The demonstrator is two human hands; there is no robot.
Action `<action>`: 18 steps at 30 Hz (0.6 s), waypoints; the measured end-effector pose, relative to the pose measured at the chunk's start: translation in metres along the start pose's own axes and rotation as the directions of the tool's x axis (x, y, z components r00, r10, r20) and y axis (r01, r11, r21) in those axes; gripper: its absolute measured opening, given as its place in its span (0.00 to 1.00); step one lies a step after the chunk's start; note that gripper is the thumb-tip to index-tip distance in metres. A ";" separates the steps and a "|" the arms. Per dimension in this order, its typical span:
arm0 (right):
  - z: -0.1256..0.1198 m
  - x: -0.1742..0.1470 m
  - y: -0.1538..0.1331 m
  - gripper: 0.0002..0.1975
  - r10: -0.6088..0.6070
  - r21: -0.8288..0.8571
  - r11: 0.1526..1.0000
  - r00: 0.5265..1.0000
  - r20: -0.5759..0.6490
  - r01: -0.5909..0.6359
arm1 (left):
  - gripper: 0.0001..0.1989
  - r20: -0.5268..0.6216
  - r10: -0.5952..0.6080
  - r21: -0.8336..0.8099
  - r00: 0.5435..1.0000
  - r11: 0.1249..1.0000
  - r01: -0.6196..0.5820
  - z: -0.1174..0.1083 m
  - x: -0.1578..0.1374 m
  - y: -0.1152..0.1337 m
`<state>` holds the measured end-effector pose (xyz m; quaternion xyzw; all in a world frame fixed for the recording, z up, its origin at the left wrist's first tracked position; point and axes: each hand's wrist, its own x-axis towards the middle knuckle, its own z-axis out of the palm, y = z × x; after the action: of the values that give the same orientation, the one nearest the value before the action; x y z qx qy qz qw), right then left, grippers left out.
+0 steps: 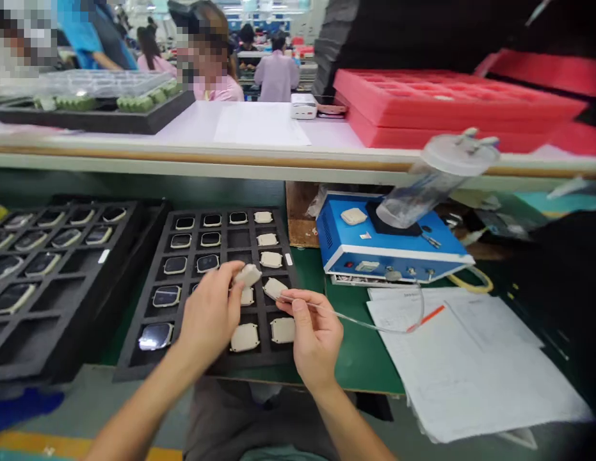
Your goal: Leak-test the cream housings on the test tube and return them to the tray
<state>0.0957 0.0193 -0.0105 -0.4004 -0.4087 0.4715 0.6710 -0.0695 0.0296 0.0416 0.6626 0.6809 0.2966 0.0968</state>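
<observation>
My left hand (210,314) holds a small white square casing (248,275) between fingertips above a black compartment tray (134,346). My right hand (313,336) pinches the end of a thin clear tube (374,325), its tip touching another white casing (274,287) over the tray. The tube curves right toward a blue box device (388,246). The tray's right columns hold white casings (244,337), its left columns dark glass-faced square parts (156,335).
A second black tray (62,301) of dark-faced parts lies at the left. A clear canister (432,182) rests on the blue device. Paper sheets (470,365) lie at the right. Red foam trays (446,102) sit on the shelf above. People work in the background.
</observation>
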 end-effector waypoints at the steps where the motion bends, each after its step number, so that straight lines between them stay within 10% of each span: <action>1: -0.001 -0.001 0.001 0.12 0.007 -0.020 1.000 1.000 0.006 -0.007 | 0.17 0.056 0.014 0.097 0.998 0.995 -0.020 -0.005 0.012 -0.007; 8: -0.003 -0.003 0.000 0.11 0.025 -0.052 0.998 0.999 0.039 -0.023 | 0.18 0.285 0.092 0.224 0.954 0.961 -0.159 -0.015 0.073 -0.036; 18: -0.003 0.000 -0.003 0.10 0.009 -0.109 0.994 0.998 0.064 -0.002 | 0.12 0.259 0.042 0.353 0.965 0.926 -0.135 0.007 0.201 -0.041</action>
<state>0.0996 0.0179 -0.0094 -0.4222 -0.4539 0.4631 0.6335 -0.1212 0.2269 0.0666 0.7309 0.6761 0.0833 0.0415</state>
